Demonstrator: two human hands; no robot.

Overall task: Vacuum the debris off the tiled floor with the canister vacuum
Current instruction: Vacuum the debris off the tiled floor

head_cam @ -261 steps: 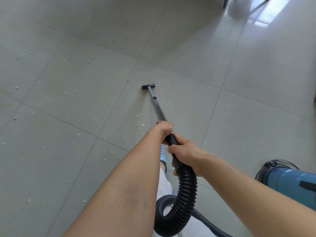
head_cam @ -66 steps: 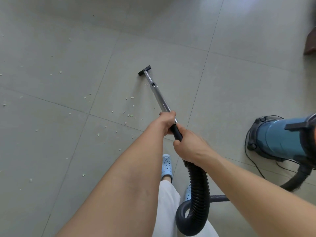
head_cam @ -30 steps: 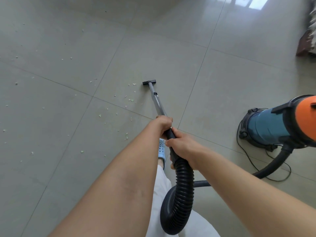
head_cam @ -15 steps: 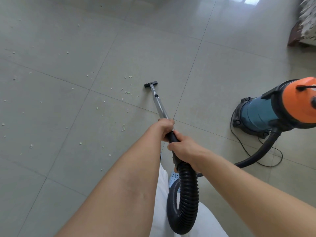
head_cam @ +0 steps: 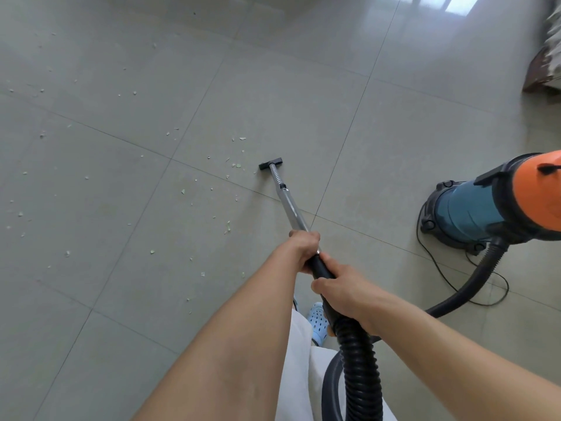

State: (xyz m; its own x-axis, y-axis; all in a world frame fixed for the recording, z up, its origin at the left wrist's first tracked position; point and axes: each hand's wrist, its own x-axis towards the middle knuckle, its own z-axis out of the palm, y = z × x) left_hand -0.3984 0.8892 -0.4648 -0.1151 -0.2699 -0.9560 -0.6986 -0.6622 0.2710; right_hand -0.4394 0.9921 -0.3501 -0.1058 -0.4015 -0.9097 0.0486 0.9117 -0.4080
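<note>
Both fingers (head_cam: 303,238) curled round wand (head_cam: 290,206)

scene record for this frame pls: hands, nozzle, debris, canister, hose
left hand: grips the metal wand, ahead of the right
right hand: grips the black handle where the ribbed hose joins
nozzle: on the tiled floor, flecks just to its left
debris: pale flecks, mostly left of the wand
canister vacuum: right of the wand, blue body, orange top

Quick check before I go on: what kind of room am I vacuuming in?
Probably a room in a home: large glossy floor tiles, window light reflected on them, and a piece of wooden furniture with patterned fabric at the right edge.
</note>
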